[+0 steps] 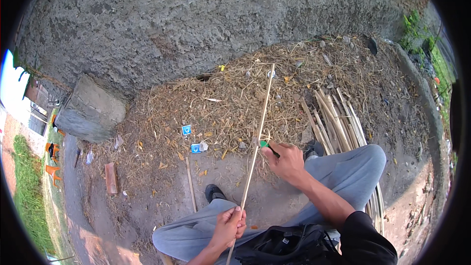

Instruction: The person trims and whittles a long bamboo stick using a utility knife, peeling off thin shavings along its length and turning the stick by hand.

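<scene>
You sit on the ground in front of a big grey wall. A grey stone block leans at the foot of the wall on your left. A wide heap of dry straw and shavings covers the ground ahead of your knees. A bundle of pale bamboo strips lies on your right, and it runs under your right leg. A black bag rests in your lap.

The long thin bamboo strip goes from your lap up over the straw heap.

Your left hand is curled shut around the low end of the strip. Your right hand is closed on a small tool with a green handle, pressed against the strip about halfway up.

The tool could slip along the strip toward your left hand and hurt it, I think, if you push too hard. The strip is so thin that it might bend and snap. It could also slide out if your left hand goes loose.

Two small blue and white packets lie on the straw near the middle. They are square. A flat red brick lies on the dirt to your left.
</scene>
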Tool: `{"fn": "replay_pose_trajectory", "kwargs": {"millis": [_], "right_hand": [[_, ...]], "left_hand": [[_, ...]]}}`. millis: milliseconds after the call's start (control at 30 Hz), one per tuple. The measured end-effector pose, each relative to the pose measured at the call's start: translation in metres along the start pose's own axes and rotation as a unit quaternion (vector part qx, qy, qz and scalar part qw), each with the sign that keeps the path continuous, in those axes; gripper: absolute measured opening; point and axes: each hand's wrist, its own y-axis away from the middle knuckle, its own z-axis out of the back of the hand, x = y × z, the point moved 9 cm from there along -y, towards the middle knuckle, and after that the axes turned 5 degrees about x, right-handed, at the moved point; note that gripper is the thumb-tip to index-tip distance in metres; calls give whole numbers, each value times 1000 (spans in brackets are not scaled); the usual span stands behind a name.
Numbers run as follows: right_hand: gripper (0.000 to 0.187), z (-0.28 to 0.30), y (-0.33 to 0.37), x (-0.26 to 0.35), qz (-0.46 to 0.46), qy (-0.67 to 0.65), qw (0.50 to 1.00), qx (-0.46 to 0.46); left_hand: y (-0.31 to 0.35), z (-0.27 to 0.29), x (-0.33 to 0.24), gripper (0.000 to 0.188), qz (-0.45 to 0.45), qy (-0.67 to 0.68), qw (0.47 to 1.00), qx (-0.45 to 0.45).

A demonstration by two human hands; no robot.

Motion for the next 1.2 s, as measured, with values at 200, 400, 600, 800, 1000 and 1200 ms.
{"fn": "replay_pose_trajectory", "kwargs": {"millis": [200, 400, 600, 800, 1000, 1200], "right_hand": [[30, 11, -14, -34, -37, -41, 998, -26], [31, 21, -17, -51, -61, -8, 995, -84], [35, 26, -21, -60, -101, -22, 993, -62], [30, 17, -20, -74, -118, -10, 991, -59], [33, -1, -21, -94, -171, -18, 985, -13], [36, -28, -22, -167, -209, 22, 977, -17]], "left_hand": [[30, 15, 30, 31, 76, 0, 997, 11], [85, 28, 25, 26, 85, -61, 992, -65], [129, 43, 35, 29, 113, -73, 989, -62], [168, 81, 55, 29, 114, -73, 985, -110], [195, 96, 58, 28, 110, -78, 986, -103], [227, 140, 67, 25, 60, -69, 987, -130]]}}
